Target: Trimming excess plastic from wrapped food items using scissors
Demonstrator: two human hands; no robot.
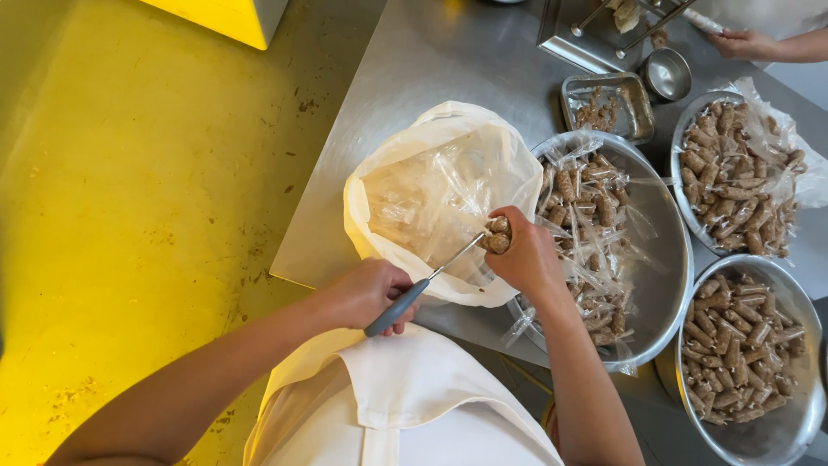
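Observation:
My left hand (369, 293) grips the grey handle of a thin metal tool (424, 285), whose tip reaches up to a brown nutty roll (497, 236). My right hand (523, 255) holds that roll over the open mouth of a white plastic bag (431, 190) filled with clear empty wrappers. Just right of my right hand stands a big steel bowl (664, 259) with several wrapped brown rolls and loose clear wrappers.
Two more steel bowls (780, 431) (681, 142) of brown rolls stand at the right. A small metal tray (608, 102), a steel cup (668, 76) and a rack lie at the back. Another person's hand (743, 43) rests at the top right. Yellow floor lies left of the steel table (414, 78).

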